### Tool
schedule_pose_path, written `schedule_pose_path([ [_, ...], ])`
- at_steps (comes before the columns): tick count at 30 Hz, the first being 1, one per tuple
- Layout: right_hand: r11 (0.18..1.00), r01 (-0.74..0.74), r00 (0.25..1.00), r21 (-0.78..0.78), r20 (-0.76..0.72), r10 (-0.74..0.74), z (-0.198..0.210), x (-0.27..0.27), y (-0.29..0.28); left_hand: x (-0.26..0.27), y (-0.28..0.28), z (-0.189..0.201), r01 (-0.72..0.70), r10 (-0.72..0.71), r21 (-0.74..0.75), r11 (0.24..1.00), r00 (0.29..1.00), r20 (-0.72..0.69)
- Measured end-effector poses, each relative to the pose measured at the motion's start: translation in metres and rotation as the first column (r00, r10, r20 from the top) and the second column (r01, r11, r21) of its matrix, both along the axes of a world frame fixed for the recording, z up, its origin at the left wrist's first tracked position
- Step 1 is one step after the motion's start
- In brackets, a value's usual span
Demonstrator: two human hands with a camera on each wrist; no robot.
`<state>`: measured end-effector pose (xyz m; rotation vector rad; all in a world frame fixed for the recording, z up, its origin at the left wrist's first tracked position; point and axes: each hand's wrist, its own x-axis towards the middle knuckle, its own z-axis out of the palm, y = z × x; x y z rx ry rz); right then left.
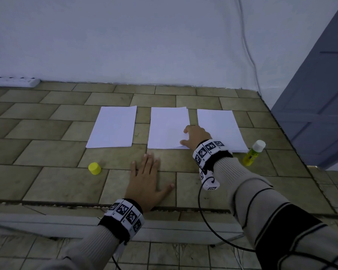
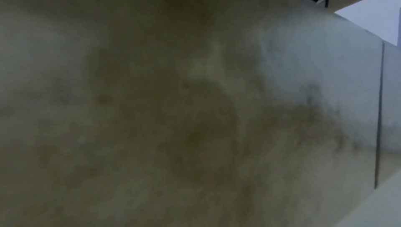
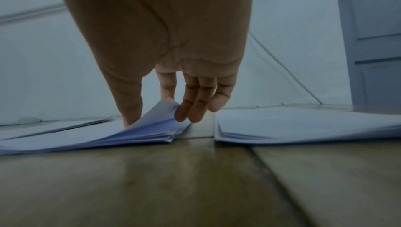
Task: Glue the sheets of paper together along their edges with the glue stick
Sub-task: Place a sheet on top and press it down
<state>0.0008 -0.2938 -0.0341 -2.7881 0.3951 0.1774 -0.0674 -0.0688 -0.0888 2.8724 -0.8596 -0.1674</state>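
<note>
Three stacks of white paper lie in a row on the tiled floor: a left stack (image 1: 113, 126), a middle stack (image 1: 165, 127) and a right stack (image 1: 220, 129). My right hand (image 1: 195, 136) is at the middle stack's near right corner (image 3: 160, 119), where thumb and fingers pinch the top sheets and lift them. My left hand (image 1: 146, 176) lies flat on the tiles in front of the middle stack, fingers straight. The glue stick (image 1: 254, 152), yellow-green with its white end showing, lies right of the right stack. Its yellow cap (image 1: 94, 168) stands near the left stack.
A white wall rises behind the papers, with a white power strip (image 1: 14, 81) at its foot on the left. A grey door (image 1: 320, 84) stands at the right. A thin cable (image 1: 248, 47) runs down the wall. The left wrist view shows only blurred tile.
</note>
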Motion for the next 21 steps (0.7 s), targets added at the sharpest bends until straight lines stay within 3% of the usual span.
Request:
schedule_pose_path([
  [5,0.996,-0.027,0.997,-0.087,-0.078,0.02,-0.003,0.0,0.004,0.0,0.001,-0.002,0.001,-0.001,-0.012,1.0,1.0,0.004],
  [9,0.998,0.001,0.998,-0.057,-0.06,-0.004,0.0,-0.004,0.006,0.0,0.001,0.0,0.004,-0.004,0.028,1.0,1.0,-0.002],
  [14,0.986,0.061,0.98,0.156,0.18,-0.09,0.022,-0.025,0.003,0.002,0.002,0.005,-0.022,0.017,-0.055,0.998,0.996,-0.086],
  [16,0.966,0.055,0.922,0.253,0.357,-0.147,0.036,-0.04,-0.004,0.004,0.003,0.021,-0.093,0.054,-0.187,0.978,0.977,-0.207],
  [18,0.958,0.035,0.803,0.286,0.562,-0.197,0.049,-0.06,-0.014,0.011,0.006,0.038,-0.149,0.059,-0.33,0.932,0.962,-0.267],
  [21,0.964,0.114,0.58,0.238,0.772,-0.26,0.061,-0.089,-0.038,0.026,0.01,0.072,-0.133,0.056,-0.499,0.856,0.985,-0.165],
])
